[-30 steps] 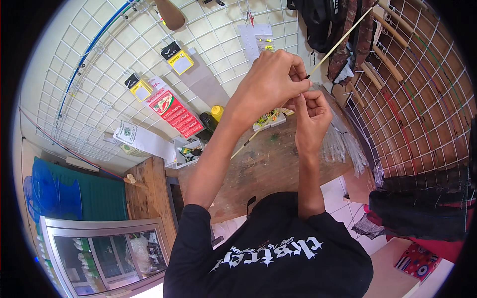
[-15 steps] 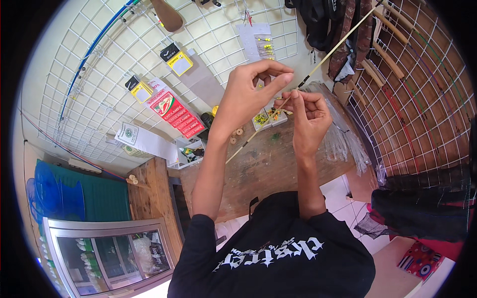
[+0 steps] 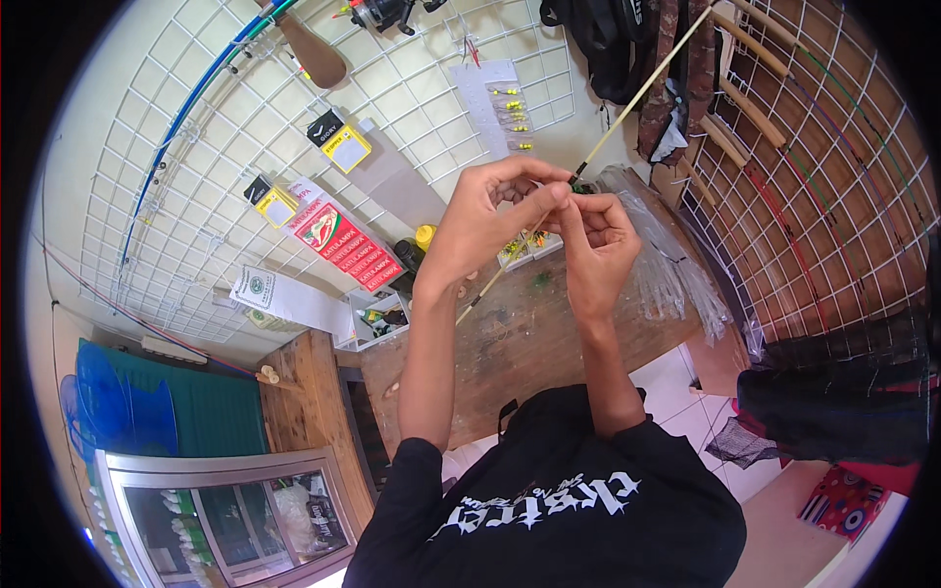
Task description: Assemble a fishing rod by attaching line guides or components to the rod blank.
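Note:
A thin pale-yellow fishing rod [image 3: 642, 93] with black bands slants from the upper right down past my hands, its lower end over the wooden table. My left hand [image 3: 500, 211] has its thumb and fingers pinched together at a black band on the rod. Right beside it, my right hand [image 3: 600, 240] is closed too, its thumb and forefinger pressed on the rod just below the band. The fingertips of both hands nearly touch. Whether any thread or small fitting sits between them is too small to make out.
Behind my hands on the wooden table [image 3: 529, 343] stand a tray of small colourful pieces [image 3: 537, 250] and a white box [image 3: 377, 323]. Clear plastic sleeves [image 3: 667, 265] lie at right. Wire grids hold packets, a fishing reel [image 3: 382, 12] and wooden-handled rods [image 3: 755, 113]. A glass cabinet [image 3: 225, 514] stands lower left.
My left hand has come down onto the rod, its fingertips now meeting those of my right hand. The view has shifted slightly, bringing a reel into sight at the top.

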`<state>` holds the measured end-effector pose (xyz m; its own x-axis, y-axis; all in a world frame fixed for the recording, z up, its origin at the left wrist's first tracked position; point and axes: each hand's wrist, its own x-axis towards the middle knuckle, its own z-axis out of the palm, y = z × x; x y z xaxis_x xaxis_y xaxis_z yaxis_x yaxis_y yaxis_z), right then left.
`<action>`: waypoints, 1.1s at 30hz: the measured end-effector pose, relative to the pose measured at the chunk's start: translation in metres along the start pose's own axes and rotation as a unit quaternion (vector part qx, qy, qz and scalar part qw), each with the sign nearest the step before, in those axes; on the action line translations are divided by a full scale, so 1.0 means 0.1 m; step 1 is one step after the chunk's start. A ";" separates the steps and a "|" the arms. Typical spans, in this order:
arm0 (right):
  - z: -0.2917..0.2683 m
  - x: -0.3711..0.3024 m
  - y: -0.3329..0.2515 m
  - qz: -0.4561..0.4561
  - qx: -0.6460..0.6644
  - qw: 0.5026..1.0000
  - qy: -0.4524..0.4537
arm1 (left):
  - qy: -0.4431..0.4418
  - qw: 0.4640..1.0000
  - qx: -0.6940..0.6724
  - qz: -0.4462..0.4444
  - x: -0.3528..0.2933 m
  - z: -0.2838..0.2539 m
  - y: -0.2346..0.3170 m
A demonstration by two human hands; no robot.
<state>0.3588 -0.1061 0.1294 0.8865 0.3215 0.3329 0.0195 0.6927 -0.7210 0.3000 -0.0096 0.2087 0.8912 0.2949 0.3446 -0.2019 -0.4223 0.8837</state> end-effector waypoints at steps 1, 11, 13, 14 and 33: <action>0.00 0.00 0.00 0.000 0.000 1.000 0.002 | -0.004 0.999 -0.034 -0.034 0.02 -0.01 0.02; 0.06 0.03 -0.16 0.023 0.009 0.999 -0.043 | -0.022 0.997 -0.033 -0.060 0.15 -0.03 0.16; 0.03 0.07 -0.18 0.022 0.008 0.999 -0.049 | -0.019 0.997 -0.044 -0.057 0.16 -0.02 0.18; -0.01 0.09 -0.18 0.024 0.007 0.998 -0.053 | -0.016 0.997 -0.057 -0.056 0.17 -0.01 0.18; 0.04 0.05 -0.16 -0.028 0.055 0.998 0.032 | -0.044 0.993 -0.092 -0.064 0.17 -0.03 0.16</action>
<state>0.3605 -0.1126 0.1449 0.9128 0.2415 0.3293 0.0218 0.7764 -0.6298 0.3109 -0.0083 0.2297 0.9448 0.2568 0.2034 -0.1477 -0.2204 0.9642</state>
